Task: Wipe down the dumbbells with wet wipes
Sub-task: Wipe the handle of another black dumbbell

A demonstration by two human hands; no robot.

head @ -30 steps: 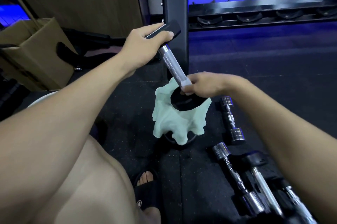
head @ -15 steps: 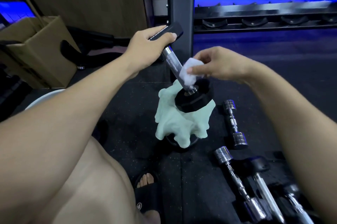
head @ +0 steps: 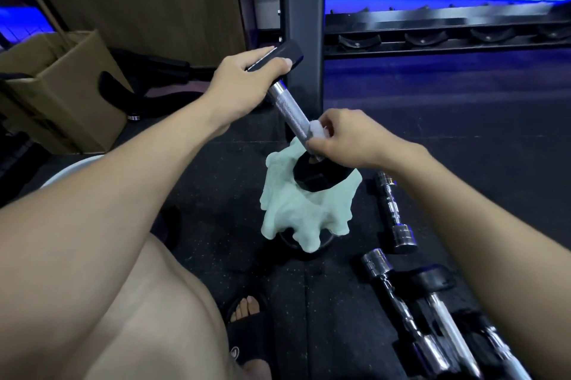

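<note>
Floor (head: 432, 132): dark speckled rubber gym matting, lit blue toward the back.
Dumbbell (head: 290, 114): black-ended, with a knurled chrome bar; held tilted, upper end toward the top left, lower end resting on the cloth. It stands just in front of the rack post.
Left hand (head: 247, 80): fingers and thumb curled round the dumbbell's upper black end, gripping it.
Wipe (head: 318, 130): small white wad pressed against the lower part of the bar, just above the lower black end.
Right hand (head: 349, 138): fingers curled, pinching the wipe onto the bar.
Cloth (head: 296, 216): pale green, crumpled, draped over something dark and round on the floor; what that thing is cannot be told. It lies under the dumbbell's lower end.
Chrome dumbbells (head: 394, 209): one small one lies on the floor just right of the cloth; more lie nearer the camera, lower right of the dumbbell, partly hidden by the right forearm.
Rack (head: 301, 9): dark upright post right behind the dumbbell, with a rail of round cradles running off to the right.
Box (head: 61, 92): open cardboard, well to the left of the dumbbell, on the floor.
Sandal (head: 250, 333): black, on a foot with toes showing, below the cloth toward the camera.
Knee (head: 139, 318): bare, lower left of the dumbbell, close to the camera.
</note>
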